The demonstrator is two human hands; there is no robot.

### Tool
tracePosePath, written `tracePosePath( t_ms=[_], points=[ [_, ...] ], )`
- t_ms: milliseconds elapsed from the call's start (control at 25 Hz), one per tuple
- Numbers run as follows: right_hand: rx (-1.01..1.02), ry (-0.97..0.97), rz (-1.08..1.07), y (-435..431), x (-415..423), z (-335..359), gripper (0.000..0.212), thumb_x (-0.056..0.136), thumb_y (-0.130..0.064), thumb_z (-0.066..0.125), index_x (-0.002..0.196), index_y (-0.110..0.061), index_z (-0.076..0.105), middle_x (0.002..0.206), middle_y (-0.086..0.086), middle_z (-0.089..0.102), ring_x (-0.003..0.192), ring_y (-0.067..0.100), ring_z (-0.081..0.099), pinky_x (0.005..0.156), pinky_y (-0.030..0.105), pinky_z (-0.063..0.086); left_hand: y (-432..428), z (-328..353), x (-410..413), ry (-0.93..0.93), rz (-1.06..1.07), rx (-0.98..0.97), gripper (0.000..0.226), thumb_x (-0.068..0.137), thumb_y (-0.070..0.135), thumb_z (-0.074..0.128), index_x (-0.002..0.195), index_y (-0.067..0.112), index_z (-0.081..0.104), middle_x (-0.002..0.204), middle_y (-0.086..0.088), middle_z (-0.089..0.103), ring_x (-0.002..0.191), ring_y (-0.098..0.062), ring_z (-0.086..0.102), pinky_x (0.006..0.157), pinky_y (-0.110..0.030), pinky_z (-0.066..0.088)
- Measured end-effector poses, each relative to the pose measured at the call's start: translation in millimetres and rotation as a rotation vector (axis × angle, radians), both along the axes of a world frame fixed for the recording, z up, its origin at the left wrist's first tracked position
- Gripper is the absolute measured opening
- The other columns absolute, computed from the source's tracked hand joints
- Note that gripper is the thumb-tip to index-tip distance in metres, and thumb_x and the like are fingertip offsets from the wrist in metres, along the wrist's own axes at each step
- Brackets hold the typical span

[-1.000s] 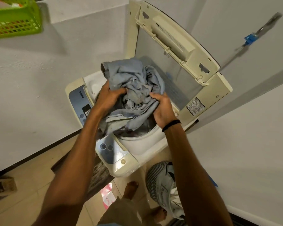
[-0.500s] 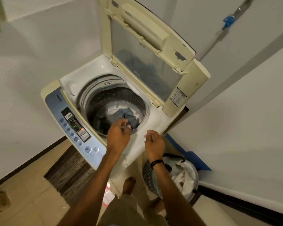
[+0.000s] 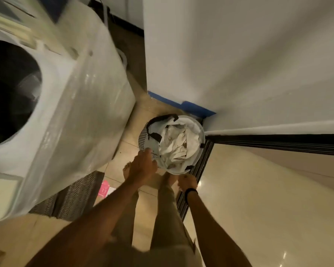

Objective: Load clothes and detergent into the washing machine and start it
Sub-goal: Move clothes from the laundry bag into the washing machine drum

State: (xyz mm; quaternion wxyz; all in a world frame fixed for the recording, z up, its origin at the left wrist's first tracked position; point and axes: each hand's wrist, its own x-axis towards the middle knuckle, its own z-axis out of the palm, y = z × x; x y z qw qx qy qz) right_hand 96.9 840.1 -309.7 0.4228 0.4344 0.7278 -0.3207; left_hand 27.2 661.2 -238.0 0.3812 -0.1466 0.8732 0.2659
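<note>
The washing machine (image 3: 81,105) fills the left of the head view, blurred, with its dark drum (image 3: 10,89) open. A round laundry basket (image 3: 201,130) with black handles stands on the floor in the wall corner and holds crumpled white clothes (image 3: 179,145). My left hand (image 3: 143,166) reaches down to the basket's near left rim, fingertips at the rim, holding nothing. My right hand (image 3: 187,183), with a black band on the wrist, hangs just below the basket's near edge, fingers loosely curled and empty.
A striped mat (image 3: 71,197) lies in front of the machine with a pink packet (image 3: 104,188) beside it. Blue tape (image 3: 191,107) runs along the wall base behind the basket. A dark floor track (image 3: 278,141) runs right from the basket. My bare foot (image 3: 126,170) stands by the machine.
The grey clothes went into the drum and both hands let go. My view has swung down and right, and both hands have dropped from the machine to the laundry basket.
</note>
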Motion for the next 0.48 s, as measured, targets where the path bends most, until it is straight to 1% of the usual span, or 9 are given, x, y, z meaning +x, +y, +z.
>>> tracePosePath(
  t_ms=[40, 80, 120, 160, 200, 280, 400, 440, 480],
  points=[
    [0.032, 0.002, -0.017, 16, -3, -22, 0.027, 0.089, -0.020, 0.052, 0.062, -0.019, 0.058, 0.084, 0.011, 0.065, 0.082, 0.029, 0.065, 0.080, 0.041, 0.055, 12, -31, -4, -0.014, 0.004, -0.044, 0.054, 0.090, 0.034, 0.062, 0.137, 0.018, 0.041, 0.131, -0.012, 0.054, 0.117, -0.031, 0.057, 0.092, -0.042, 0.051],
    [0.058, 0.011, -0.035, 32, -10, -45, 0.025, 0.090, -0.017, 0.052, 0.068, -0.015, 0.064, 0.086, 0.012, 0.066, 0.083, 0.029, 0.064, 0.079, 0.039, 0.054, 23, -63, -9, -0.019, 0.022, -0.071, 0.058, 0.090, 0.037, 0.062, 0.139, 0.018, 0.037, 0.133, -0.014, 0.052, 0.118, -0.033, 0.056, 0.093, -0.044, 0.051],
    [0.084, 0.026, -0.052, 49, -17, -73, 0.022, 0.091, -0.016, 0.052, 0.080, -0.010, 0.070, 0.093, 0.014, 0.068, 0.088, 0.030, 0.064, 0.080, 0.038, 0.053, 34, -95, -17, -0.022, 0.044, -0.087, 0.061, 0.090, 0.040, 0.062, 0.141, 0.018, 0.035, 0.135, -0.015, 0.050, 0.120, -0.034, 0.055, 0.094, -0.045, 0.052],
    [0.110, 0.045, -0.054, 63, -24, -101, 0.022, 0.092, -0.017, 0.052, 0.095, -0.006, 0.071, 0.102, 0.015, 0.069, 0.097, 0.032, 0.064, 0.081, 0.036, 0.052, 43, -126, -25, -0.003, 0.064, -0.095, 0.064, 0.090, 0.041, 0.062, 0.142, 0.017, 0.034, 0.135, -0.017, 0.048, 0.121, -0.035, 0.054, 0.095, -0.046, 0.051],
    [0.135, 0.072, -0.036, 78, -32, -132, 0.026, 0.093, -0.020, 0.053, 0.108, -0.005, 0.068, 0.113, 0.016, 0.067, 0.105, 0.033, 0.062, 0.085, 0.035, 0.050, 53, -158, -34, 0.041, 0.079, -0.111, 0.065, 0.089, 0.041, 0.063, 0.142, 0.016, 0.034, 0.135, -0.018, 0.048, 0.121, -0.036, 0.053, 0.096, -0.048, 0.051],
    [0.195, 0.134, 0.046, 98, -51, -184, 0.035, 0.093, -0.026, 0.055, 0.124, -0.009, 0.060, 0.132, 0.018, 0.055, 0.119, 0.034, 0.054, 0.096, 0.036, 0.047, 66, -206, -52, 0.173, 0.078, -0.197, 0.065, 0.086, 0.039, 0.066, 0.139, 0.018, 0.035, 0.132, -0.018, 0.049, 0.118, -0.037, 0.053, 0.094, -0.050, 0.052],
    [0.298, 0.163, 0.044, 120, -82, -246, 0.038, 0.090, -0.024, 0.060, 0.128, -0.021, 0.058, 0.147, 0.016, 0.031, 0.131, 0.038, 0.037, 0.109, 0.047, 0.039, 77, -249, -67, 0.329, -0.007, -0.289, 0.057, 0.087, 0.023, 0.062, 0.137, 0.022, 0.036, 0.132, -0.019, 0.048, 0.114, -0.035, 0.053, 0.090, -0.048, 0.053],
    [0.294, 0.124, 0.006, 126, -88, -261, 0.040, 0.088, -0.022, 0.062, 0.128, -0.023, 0.059, 0.148, 0.015, 0.030, 0.132, 0.039, 0.036, 0.110, 0.049, 0.037, 77, -256, -68, 0.362, -0.039, -0.280, 0.055, 0.087, 0.015, 0.059, 0.137, 0.022, 0.037, 0.132, -0.019, 0.048, 0.113, -0.035, 0.052, 0.089, -0.047, 0.054],
    [0.265, 0.068, -0.011, 131, -91, -272, 0.041, 0.088, -0.021, 0.062, 0.128, -0.021, 0.059, 0.147, 0.016, 0.035, 0.132, 0.039, 0.038, 0.109, 0.049, 0.038, 76, -259, -68, 0.389, -0.056, -0.258, 0.055, 0.086, 0.008, 0.055, 0.137, 0.023, 0.038, 0.131, -0.018, 0.049, 0.111, -0.034, 0.053, 0.087, -0.046, 0.054]
  ],
)
